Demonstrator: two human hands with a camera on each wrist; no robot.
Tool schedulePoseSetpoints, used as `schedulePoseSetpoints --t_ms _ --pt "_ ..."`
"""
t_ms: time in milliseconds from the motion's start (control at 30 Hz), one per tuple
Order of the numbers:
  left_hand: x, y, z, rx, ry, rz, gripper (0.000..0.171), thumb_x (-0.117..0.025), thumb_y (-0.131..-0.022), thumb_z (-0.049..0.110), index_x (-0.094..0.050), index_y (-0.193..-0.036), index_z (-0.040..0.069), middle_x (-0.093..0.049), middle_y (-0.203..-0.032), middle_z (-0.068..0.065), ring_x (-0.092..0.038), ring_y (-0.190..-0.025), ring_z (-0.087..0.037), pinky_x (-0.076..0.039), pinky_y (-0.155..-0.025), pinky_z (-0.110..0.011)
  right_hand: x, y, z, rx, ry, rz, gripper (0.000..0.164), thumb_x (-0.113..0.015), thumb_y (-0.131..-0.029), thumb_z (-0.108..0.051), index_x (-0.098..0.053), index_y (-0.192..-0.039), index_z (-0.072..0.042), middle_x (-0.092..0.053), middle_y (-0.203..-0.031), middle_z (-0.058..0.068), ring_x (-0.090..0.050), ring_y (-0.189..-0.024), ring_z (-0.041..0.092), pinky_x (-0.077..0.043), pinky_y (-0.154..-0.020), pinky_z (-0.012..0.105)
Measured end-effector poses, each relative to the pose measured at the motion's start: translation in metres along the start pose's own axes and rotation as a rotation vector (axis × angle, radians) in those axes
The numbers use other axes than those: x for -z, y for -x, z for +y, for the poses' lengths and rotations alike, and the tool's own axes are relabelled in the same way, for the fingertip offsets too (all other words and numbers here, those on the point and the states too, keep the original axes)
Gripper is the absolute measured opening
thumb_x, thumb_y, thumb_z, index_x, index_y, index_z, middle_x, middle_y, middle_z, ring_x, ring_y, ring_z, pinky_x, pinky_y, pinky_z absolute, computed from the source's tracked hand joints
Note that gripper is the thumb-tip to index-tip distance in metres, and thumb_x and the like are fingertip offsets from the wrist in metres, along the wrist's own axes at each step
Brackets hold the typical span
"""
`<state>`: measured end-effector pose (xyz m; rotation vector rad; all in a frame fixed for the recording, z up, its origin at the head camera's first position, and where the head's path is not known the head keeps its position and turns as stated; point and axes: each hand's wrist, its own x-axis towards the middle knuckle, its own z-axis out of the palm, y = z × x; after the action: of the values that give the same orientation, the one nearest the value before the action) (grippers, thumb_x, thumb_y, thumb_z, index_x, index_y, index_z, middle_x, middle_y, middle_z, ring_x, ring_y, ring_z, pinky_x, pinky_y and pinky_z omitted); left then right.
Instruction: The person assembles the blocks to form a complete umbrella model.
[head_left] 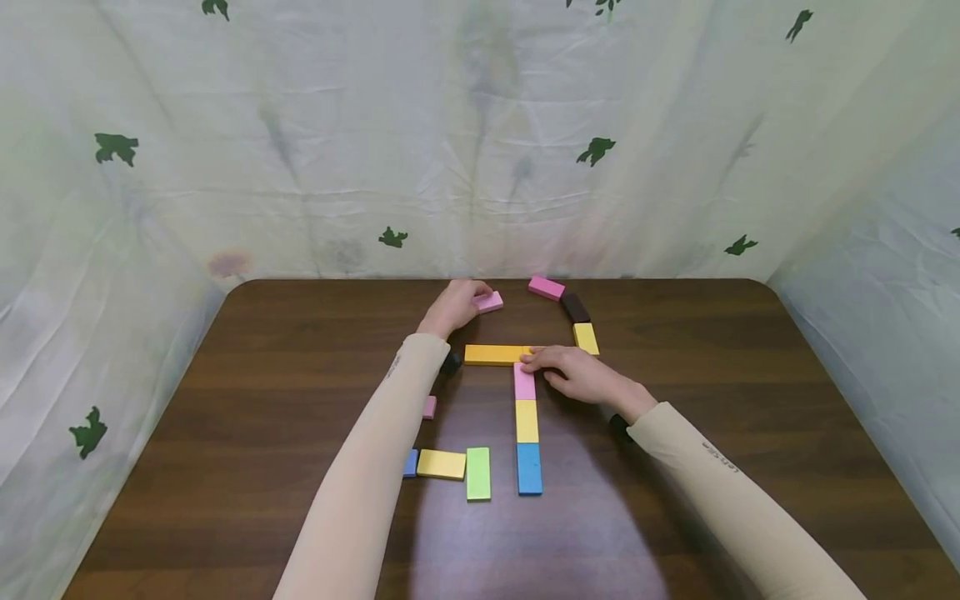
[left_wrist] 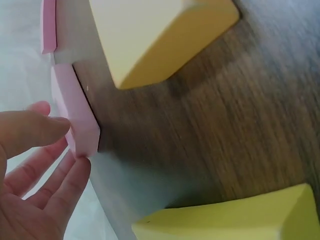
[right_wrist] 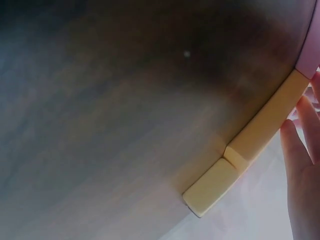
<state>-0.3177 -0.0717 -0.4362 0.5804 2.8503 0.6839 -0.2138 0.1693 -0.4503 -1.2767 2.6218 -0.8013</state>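
My left hand [head_left: 457, 307] is at the table's far edge, pinching a light pink block [head_left: 490, 302] between thumb and fingers. In the left wrist view, the thumb rests on top of that light pink block [left_wrist: 77, 112] and the fingers lie along its outer side and end. My right hand [head_left: 576, 372] reaches over where an orange block row [head_left: 495, 355] meets a pink block [head_left: 524, 383]; its fingertips touch there. The right wrist view has fairly straight fingers beside an orange block [right_wrist: 270, 120]. Below the pink block run a yellow block [head_left: 527, 422] and a blue block [head_left: 529, 468].
A magenta block [head_left: 547, 288], a dark block [head_left: 575, 308] and a yellow block [head_left: 586, 338] curve along the right. A yellow block [head_left: 442, 464] and a green block [head_left: 478, 474] lie nearer. My left sleeve partly covers several blocks. A curtain [head_left: 480, 167] hangs behind the table.
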Motion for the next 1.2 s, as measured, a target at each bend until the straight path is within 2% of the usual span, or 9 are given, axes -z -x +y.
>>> schedulePoseSetpoints --t_ms 100,233,433,667,800,933,1200 --pt "-0.002 0.001 -0.001 0.005 -0.029 -0.013 0.034 -0.053 -0.094 0.002 -0.062 -0.126 0.006 -0.058 -0.128 -0.012 -0.049 -0.120 -0.026 -0.035 -0.103 -0.037 0.000 0.000 -0.001 -0.001 0.002 -0.004 0.034 -0.055 -0.090 0.006 -0.064 -0.122 -0.001 -0.062 -0.126 0.009 -0.049 -0.125 0.026 -0.038 -0.101 0.041" --pt "-0.001 0.007 -0.005 -0.031 -0.057 -0.050 0.032 -0.054 -0.095 0.007 -0.063 -0.126 0.009 -0.053 -0.131 -0.013 -0.046 -0.122 -0.027 -0.034 -0.105 -0.039 -0.002 -0.001 -0.001 -0.006 0.009 -0.007 0.034 -0.055 -0.090 0.005 -0.064 -0.122 -0.001 -0.062 -0.126 0.009 -0.049 -0.126 0.026 -0.038 -0.102 0.041" --pt "0.006 0.017 -0.015 -0.119 -0.055 -0.119 0.038 -0.053 -0.090 -0.004 -0.065 -0.124 0.010 -0.048 -0.135 -0.015 -0.042 -0.126 -0.029 -0.030 -0.107 -0.040 0.000 0.000 -0.002 -0.020 0.005 -0.009 0.034 -0.056 -0.090 0.005 -0.064 -0.122 -0.001 -0.062 -0.126 0.009 -0.049 -0.126 0.026 -0.038 -0.102 0.041" --pt "0.010 0.018 -0.024 -0.135 -0.075 -0.137 0.042 -0.050 -0.089 -0.008 -0.066 -0.124 0.009 -0.049 -0.137 -0.015 -0.041 -0.129 -0.029 -0.030 -0.107 -0.040 -0.001 -0.001 -0.001 -0.013 0.011 -0.010 0.035 -0.055 -0.090 0.006 -0.064 -0.123 -0.001 -0.061 -0.127 0.009 -0.049 -0.126 0.025 -0.038 -0.102 0.041" --pt "0.008 0.014 -0.022 -0.161 -0.090 -0.132 0.042 -0.049 -0.088 -0.010 -0.067 -0.121 0.007 -0.051 -0.135 -0.015 -0.044 -0.127 -0.028 -0.032 -0.106 -0.038 -0.001 -0.001 -0.001 -0.012 0.008 -0.003 0.035 -0.055 -0.090 0.006 -0.064 -0.122 -0.002 -0.061 -0.127 0.009 -0.049 -0.126 0.025 -0.038 -0.102 0.041" --pt "0.006 0.010 -0.017 -0.141 -0.103 -0.128 0.041 -0.049 -0.088 -0.010 -0.067 -0.120 0.008 -0.052 -0.132 -0.014 -0.046 -0.123 -0.026 -0.034 -0.105 -0.036 -0.001 0.000 -0.001 -0.008 0.000 0.006 0.034 -0.055 -0.090 0.006 -0.064 -0.122 -0.002 -0.061 -0.127 0.009 -0.049 -0.126 0.025 -0.038 -0.102 0.041" --pt "0.004 0.002 -0.005 -0.158 -0.150 -0.130 0.041 -0.053 -0.087 -0.009 -0.065 -0.123 0.006 -0.041 -0.146 -0.015 -0.037 -0.134 -0.027 -0.028 -0.109 -0.035 -0.002 0.001 0.000 0.004 0.003 0.017 0.034 -0.054 -0.089 0.007 -0.064 -0.121 -0.001 -0.062 -0.125 0.009 -0.049 -0.125 0.026 -0.039 -0.101 0.041"
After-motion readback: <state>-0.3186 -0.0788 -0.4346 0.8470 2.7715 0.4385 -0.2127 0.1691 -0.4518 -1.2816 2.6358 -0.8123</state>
